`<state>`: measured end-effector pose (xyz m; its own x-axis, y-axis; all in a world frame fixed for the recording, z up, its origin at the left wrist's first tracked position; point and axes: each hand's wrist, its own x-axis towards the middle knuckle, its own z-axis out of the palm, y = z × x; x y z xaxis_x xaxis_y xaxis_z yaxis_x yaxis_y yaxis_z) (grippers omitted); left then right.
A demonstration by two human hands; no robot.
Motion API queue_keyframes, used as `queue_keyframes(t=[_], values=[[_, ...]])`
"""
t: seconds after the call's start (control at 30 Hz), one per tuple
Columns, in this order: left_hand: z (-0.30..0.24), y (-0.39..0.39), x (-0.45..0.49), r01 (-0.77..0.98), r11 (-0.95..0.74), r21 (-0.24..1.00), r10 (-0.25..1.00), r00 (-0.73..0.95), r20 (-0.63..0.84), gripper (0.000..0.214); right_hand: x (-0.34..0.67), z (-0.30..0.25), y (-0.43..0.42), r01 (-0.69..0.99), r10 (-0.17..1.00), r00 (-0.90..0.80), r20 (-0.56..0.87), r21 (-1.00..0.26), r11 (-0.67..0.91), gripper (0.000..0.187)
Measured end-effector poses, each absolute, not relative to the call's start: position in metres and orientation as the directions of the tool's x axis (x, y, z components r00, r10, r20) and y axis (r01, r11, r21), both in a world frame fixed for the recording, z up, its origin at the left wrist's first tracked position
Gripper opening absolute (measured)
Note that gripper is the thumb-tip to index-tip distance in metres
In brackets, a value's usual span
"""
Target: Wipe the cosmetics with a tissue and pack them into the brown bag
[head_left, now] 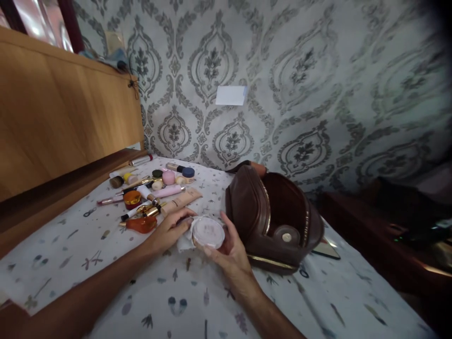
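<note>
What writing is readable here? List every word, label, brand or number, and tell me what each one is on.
No text can be read.
Round white jar in the right hand: no legible print on the lid.
Beige tube and pink tube: any markings are too small and blurred.
White card on the wall: no writing can be made out.
Brown bag: no lettering visible.

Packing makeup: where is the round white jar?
Head view, centre: the round white jar is in the right hand, the left hand beside it, just left of the brown bag.
</note>
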<state>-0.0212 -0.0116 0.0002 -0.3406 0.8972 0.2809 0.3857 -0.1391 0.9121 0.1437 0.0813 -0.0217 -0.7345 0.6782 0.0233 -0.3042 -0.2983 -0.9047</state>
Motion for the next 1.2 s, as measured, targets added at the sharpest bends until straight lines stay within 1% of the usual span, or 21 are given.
queue_keyframes(t=[0.07,0.17,0.2,0.27,0.33,0.5,0.67,0.83,0.93,1.03,1.1,1.13,1.2], values=[[-0.002,-0.012,-0.023,0.364,-0.133,0.922,0.897,-0.351,0.268,0.026,0.143,-0.024,0.081,-0.318,0.687,-0.725,0.043,-0.906,-0.280,0.088],[-0.006,-0.011,-0.024,0.343,-0.137,0.929,0.901,-0.348,0.261,0.026,0.142,-0.028,0.080,-0.320,0.689,-0.722,0.052,-0.909,-0.267,0.068],[-0.007,-0.010,-0.025,0.345,-0.131,0.930,0.903,-0.345,0.255,0.026,0.142,-0.029,0.079,-0.321,0.684,-0.727,0.058,-0.910,-0.264,0.064],[-0.007,-0.010,-0.025,0.355,-0.114,0.928,0.909,-0.339,0.241,0.027,0.142,-0.030,0.079,-0.325,0.675,-0.735,0.070,-0.910,-0.259,0.061],[-0.008,-0.010,-0.026,0.363,-0.099,0.927,0.917,-0.328,0.226,0.029,0.142,-0.030,0.078,-0.323,0.683,-0.728,0.065,-0.911,-0.257,0.065],[-0.007,-0.008,-0.026,0.384,-0.090,0.919,0.921,-0.318,0.223,0.033,0.142,-0.030,0.076,-0.325,0.714,-0.700,0.029,-0.903,-0.282,0.086],[-0.009,-0.008,-0.027,0.396,-0.080,0.915,0.916,-0.332,0.225,0.032,0.141,-0.031,0.076,-0.337,0.721,-0.691,0.041,-0.901,-0.272,0.102],[-0.013,-0.008,-0.029,0.415,-0.066,0.907,0.898,-0.372,0.235,0.032,0.143,-0.027,0.079,-0.270,0.668,-0.743,0.040,-0.931,-0.244,0.126],[-0.011,-0.009,-0.029,0.440,-0.044,0.897,0.908,-0.356,0.219,0.032,0.143,-0.024,0.078,-0.232,0.628,-0.776,0.054,-0.951,-0.204,0.137],[-0.007,-0.010,-0.027,0.466,-0.028,0.884,0.926,-0.321,0.199,0.032,0.144,-0.023,0.074,-0.171,0.587,-0.808,0.058,-0.975,-0.139,0.140],[-0.004,-0.012,-0.024,0.484,-0.034,0.875,0.936,-0.290,0.197,0.032,0.146,-0.024,0.072,-0.122,0.567,-0.821,0.067,-0.991,-0.059,0.138],[-0.003,-0.012,-0.023,0.489,-0.037,0.872,0.942,-0.274,0.194,0.032,0.147,-0.025,0.072,-0.092,0.558,-0.826,0.077,-0.996,0.001,0.135],[-0.003,-0.013,-0.022,0.491,-0.042,0.870,0.952,-0.243,0.184,0.033,0.150,-0.027,0.072,-0.035,0.540,-0.832,0.124,-0.984,0.172,0.130]])
